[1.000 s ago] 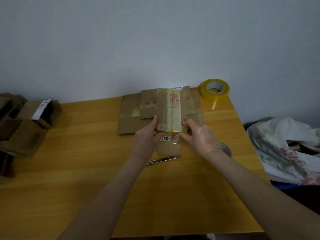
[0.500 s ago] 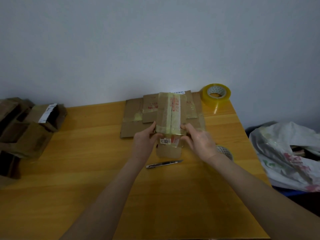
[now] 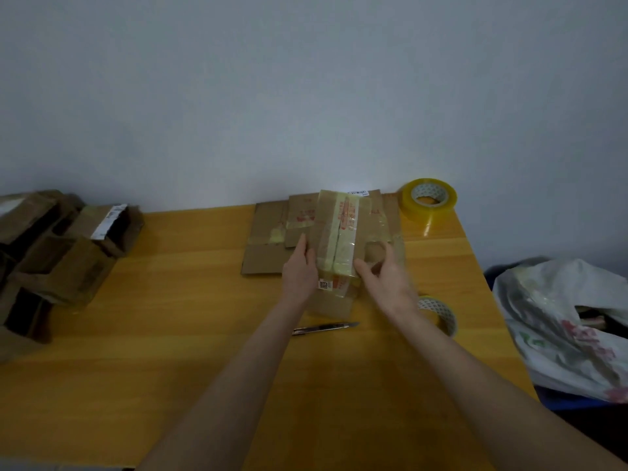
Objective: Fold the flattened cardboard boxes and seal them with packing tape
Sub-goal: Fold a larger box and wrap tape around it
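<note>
At the left edge of the yellow wooden table (image 3: 170,334) sits a heap of folded brown cardboard boxes (image 3: 61,253). At the table's far middle, flattened brown cardboard sheets (image 3: 268,246) lie stacked against the wall, and just in front of them stands the small brown cardboard box with glossy tape strips over its top seam (image 3: 336,239). The left hand (image 3: 300,270) presses flat on its left side, fingers straight. The right hand (image 3: 384,277) touches the near right corner with its thumb; its fingers are blurred, so their grip cannot be told. The box looks light and fairly stiff, though hollow walls would likely dent; the taped top looks slick, so the bare side walls seem the better hold. A slim utility knife (image 3: 324,329) lies nearer the person, and a yellow tape roll (image 3: 429,198) stands at the far right corner.
</note>
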